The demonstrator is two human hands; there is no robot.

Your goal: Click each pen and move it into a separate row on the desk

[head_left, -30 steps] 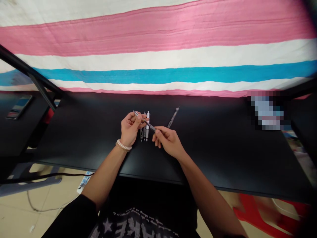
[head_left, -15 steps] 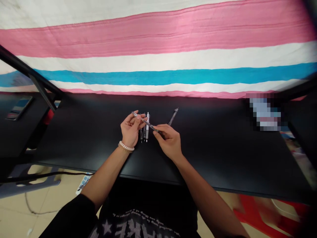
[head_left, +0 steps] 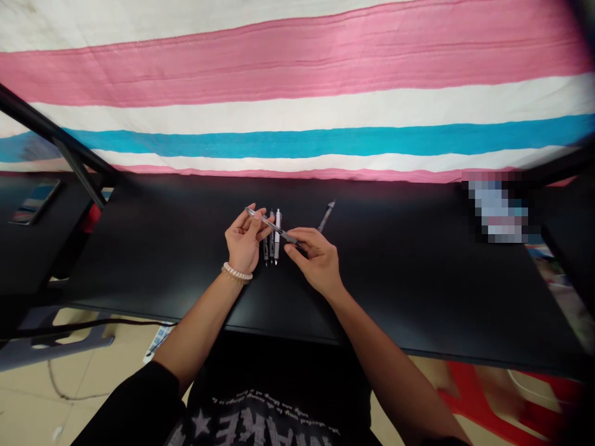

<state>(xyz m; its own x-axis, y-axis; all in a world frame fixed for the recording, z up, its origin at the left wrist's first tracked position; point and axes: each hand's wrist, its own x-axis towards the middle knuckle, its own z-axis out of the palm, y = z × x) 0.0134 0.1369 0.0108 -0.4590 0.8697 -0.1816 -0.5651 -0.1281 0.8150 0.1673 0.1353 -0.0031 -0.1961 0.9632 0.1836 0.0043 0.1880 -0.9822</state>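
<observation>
A slim grey pen [head_left: 274, 227] is held slantwise between both hands above the black table. My left hand [head_left: 245, 238] pinches its upper left end between thumb and fingers. The lower right end sits in the closed fingers of my right hand [head_left: 318, 257], which hide part of it. Beneath the held pen, a white pen [head_left: 277, 238] lies beside two dark pens [head_left: 271, 248], side by side and partly covered by my left fingers. Just beyond my right hand, another grey pen [head_left: 327, 215] lies slanted, its near end hidden.
A striped cloth [head_left: 297, 111] hangs along the back of the black table [head_left: 395, 297]. At the right rear lies a pixelated object [head_left: 497, 210]. A phone [head_left: 35, 201] rests on the surface at far left. Black frame bars [head_left: 60, 139] rise at the left, and a red stool [head_left: 483, 402] stands below right.
Both hands keep their grip on the pen. The left fingers and the pen's upper end have shifted very slightly left; the pens on the table stay put.
</observation>
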